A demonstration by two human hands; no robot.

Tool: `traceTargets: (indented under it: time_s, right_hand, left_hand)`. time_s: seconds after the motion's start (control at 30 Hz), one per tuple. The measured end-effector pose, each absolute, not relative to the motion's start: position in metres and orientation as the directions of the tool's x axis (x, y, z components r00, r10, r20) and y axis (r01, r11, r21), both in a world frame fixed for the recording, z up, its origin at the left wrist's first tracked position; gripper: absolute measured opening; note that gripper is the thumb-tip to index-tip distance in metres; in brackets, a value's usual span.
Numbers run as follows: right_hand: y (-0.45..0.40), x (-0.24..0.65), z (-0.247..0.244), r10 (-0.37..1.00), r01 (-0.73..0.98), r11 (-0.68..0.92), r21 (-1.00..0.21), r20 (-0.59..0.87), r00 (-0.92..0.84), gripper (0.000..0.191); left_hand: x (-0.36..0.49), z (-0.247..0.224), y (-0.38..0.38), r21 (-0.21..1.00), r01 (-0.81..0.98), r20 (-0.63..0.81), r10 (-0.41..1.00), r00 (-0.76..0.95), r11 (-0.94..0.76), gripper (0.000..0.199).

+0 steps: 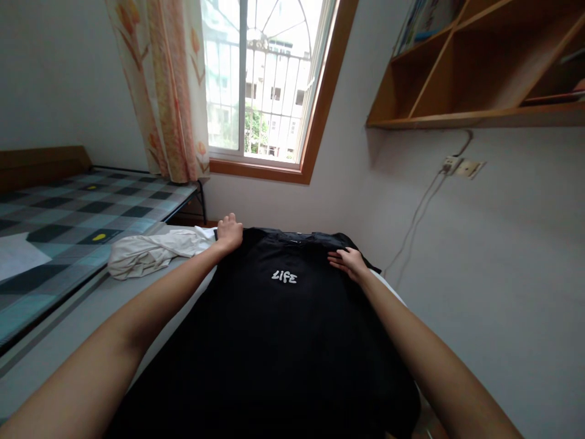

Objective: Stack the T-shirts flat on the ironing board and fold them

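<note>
A bedroom: checked mattress point(123, 195), flowered curtain point(171, 91), wall shelves point(484, 73)

Hands point(230, 231) point(348, 262) on upper part of spread black shirt point(283, 341), crumpled white cloth point(153, 251) lying to left

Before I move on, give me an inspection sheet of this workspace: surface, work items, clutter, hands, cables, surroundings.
Surface: pale surface, showing at left.
Work items: black shirt, spread out, white lettering on it.
Clutter: crumpled white cloth left of the shirt; white sheet on the checked bed.
Hands: left hand curled at the shirt's far left corner, grip unclear; right hand open on its far right part.
Cables: wires hanging from the wall socket at right.
Surroundings: barred window, patterned curtain, wooden shelves.
</note>
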State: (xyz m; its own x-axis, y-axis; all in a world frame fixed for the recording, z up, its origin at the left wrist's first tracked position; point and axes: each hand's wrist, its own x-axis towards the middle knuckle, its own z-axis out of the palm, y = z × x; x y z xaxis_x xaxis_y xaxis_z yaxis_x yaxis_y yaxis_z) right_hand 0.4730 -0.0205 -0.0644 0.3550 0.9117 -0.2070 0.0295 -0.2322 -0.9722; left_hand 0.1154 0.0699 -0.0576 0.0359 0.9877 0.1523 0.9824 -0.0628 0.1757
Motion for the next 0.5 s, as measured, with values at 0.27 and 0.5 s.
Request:
traceTargets:
  time_s: [0.27, 0.5]
  right_hand:
    - [-0.034, 0.461, -0.068, 0.738, 0.088, 0.175, -0.981, 0.190, 0.647, 0.012]
    - [-0.101, 0.463, -0.008, 0.495, 0.059, 0.563, -0.824, 0.394, 0.774, 0.022]
  left_hand:
    - [0.112, -0.017, 0.050, 0.303, 0.939, 0.185, 0.977, 0.108, -0.162, 0.027]
    - [0.055, 0.035, -0.003, 0.792, 0.323, 0.446, 0.853, 0.272, -0.518, 0.030]
